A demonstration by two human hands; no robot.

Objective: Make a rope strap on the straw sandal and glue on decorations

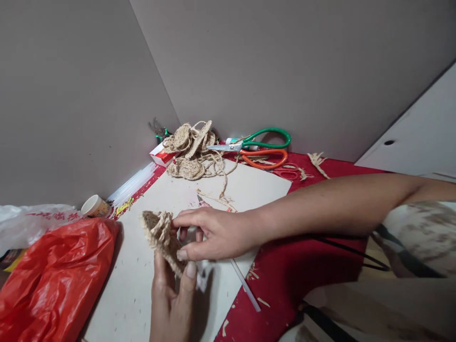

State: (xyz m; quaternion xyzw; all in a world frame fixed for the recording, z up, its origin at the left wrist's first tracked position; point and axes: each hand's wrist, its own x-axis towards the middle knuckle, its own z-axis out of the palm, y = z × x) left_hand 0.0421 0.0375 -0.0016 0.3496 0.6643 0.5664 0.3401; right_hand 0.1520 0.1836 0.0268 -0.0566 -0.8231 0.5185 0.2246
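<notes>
Bag point(60, 275) L of rope pc point(156, 230).

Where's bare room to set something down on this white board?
The widest patch of the white board, only specked, lies between the red plastic bag and the left hand. A smaller one lies between the scissors and the right forearm. It's crowded at the far edge, under braided rope coils, and mid-board around the right hand and woven rope piece.

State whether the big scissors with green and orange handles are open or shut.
Shut, as far as shows: the scissors' blades lie together, narrowing to one tip.
</notes>
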